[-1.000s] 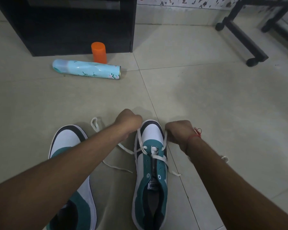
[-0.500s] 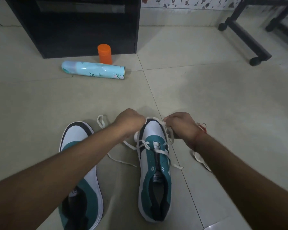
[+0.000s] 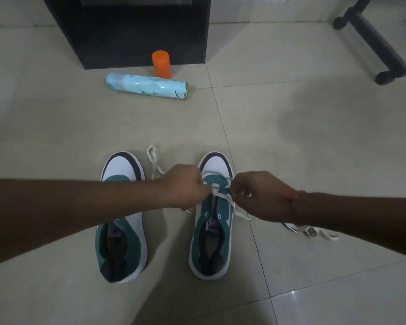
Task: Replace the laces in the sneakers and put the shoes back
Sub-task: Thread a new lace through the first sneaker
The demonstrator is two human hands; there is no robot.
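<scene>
Two teal-and-white sneakers stand side by side on the tiled floor, toes pointing away from me. The left sneaker has no lace in it. A white lace is threaded through the front eyelets of the right sneaker. My left hand pinches one strand of that lace at the sneaker's left side. My right hand pinches the other strand at its right side. Loose lace trails between the shoes, with a loop lying near the toes. A second white lace lies on the floor under my right forearm.
A light-blue spray can lies on its side ahead of the shoes, with an orange cap standing behind it. A black cabinet stands at the back. Black furniture legs with wheels are at the upper right.
Both hands have drawn back from the toe of the right sneaker to its front eyelets, still holding the lace. The view has tilted so both shoes show whole.
</scene>
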